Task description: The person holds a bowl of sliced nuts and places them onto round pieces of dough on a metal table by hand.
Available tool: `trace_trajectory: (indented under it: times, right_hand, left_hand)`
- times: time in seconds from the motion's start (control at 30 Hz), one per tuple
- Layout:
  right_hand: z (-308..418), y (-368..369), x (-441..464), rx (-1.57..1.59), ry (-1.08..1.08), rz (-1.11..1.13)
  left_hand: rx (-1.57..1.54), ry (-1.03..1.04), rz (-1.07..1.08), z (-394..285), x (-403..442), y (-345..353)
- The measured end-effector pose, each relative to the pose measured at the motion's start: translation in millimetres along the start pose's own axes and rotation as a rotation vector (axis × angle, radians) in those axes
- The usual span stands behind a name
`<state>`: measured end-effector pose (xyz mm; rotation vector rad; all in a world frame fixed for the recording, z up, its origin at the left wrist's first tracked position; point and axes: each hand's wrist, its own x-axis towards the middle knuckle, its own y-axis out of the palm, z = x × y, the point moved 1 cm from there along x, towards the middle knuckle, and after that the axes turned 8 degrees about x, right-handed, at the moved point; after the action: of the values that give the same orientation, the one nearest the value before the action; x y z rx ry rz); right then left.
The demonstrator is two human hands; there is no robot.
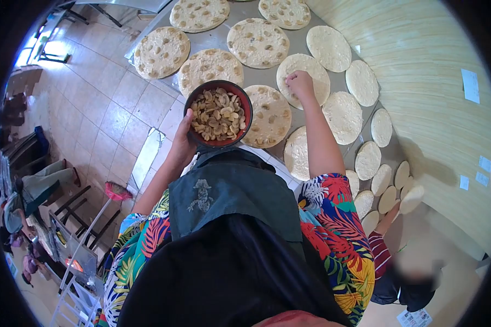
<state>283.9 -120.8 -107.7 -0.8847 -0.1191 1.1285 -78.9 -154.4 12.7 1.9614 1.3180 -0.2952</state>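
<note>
My left hand (185, 136) grips the side of a dark bowl (247, 107) with a red inside, held in front of my apron. Sliced mushrooms (218, 114) fill much of it. My right hand (301, 86) is over a round pizza base (316, 71), its fingers pinched together close to the surface; what is between them is hidden. One or more brownish slices show beside those fingertips. Left of that base lies a pizza base dotted with slices (267, 117), partly behind the bowl. To the right, a plain pizza base (342, 117) has no slices visible.
More topped bases (258, 43) cover the far part of the grey table (204, 41). Plain bases (368, 161) run along the wall (420, 92) side. At lower right, a person in a striped sleeve (380, 253) touches a base. A pink broom (117, 191) stands left.
</note>
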Motion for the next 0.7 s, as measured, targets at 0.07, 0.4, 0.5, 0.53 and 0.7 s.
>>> trace_trajectory:
  times: [0.07,0.4,0.5,0.53,0.7]
  right_hand:
    - [1,0,-4,-0.050,-0.024,-0.042]
    - [-1,-44,-3,0.858,0.269,0.133]
    - [2,-54,-5,0.913,0.262,0.155]
    - [1,-56,-4,0.912,0.262,0.155]
    - [-7,-55,11,0.821,0.262,0.099]
  left_hand:
    - [0.000,0.000,0.000,0,0,-1]
    - [-0.022,-0.006,0.009,4,3,-10]
    - [-0.014,0.005,0.009,2,5,-7]
    - [-0.016,0.005,0.009,1,5,-5]
    - [-0.021,-0.013,0.020,3,10,-6]
